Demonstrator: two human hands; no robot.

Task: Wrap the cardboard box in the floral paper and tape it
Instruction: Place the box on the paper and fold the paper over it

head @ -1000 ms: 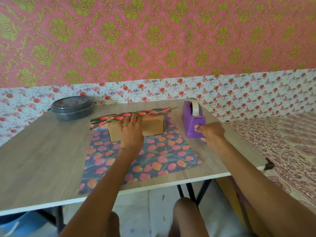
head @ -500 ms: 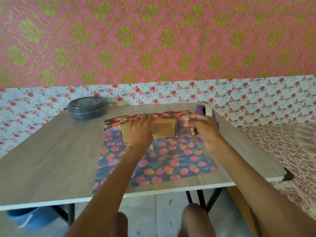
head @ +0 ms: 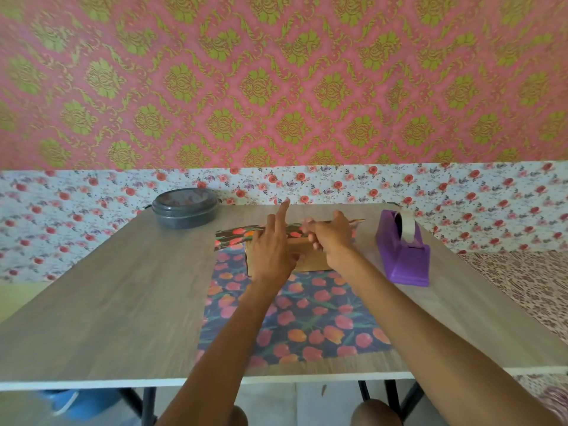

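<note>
The brown cardboard box (head: 310, 262) sits on the far part of the dark floral paper (head: 307, 321), which lies flat on the wooden table (head: 107, 296). The paper's far flap (head: 235, 234) is folded over the box top. My left hand (head: 272, 250) rests on the box with straight fingers and holds the flap down, its index finger lifted. My right hand (head: 333, 238) is over the right half of the box top, its fingers curled in a pinch at the flap's edge. The tape strip in that pinch is too faint to make out.
A purple tape dispenser (head: 402, 256) stands right of the box, close to my right forearm. A dark round lidded container (head: 184, 207) sits at the table's far left corner. Patterned wall runs behind the table; a printed cloth surface lies to the right.
My right hand left the tape dispenser and travelled left, pinched, to the top of the box. My left hand stayed on the flap and its fingers straightened.
</note>
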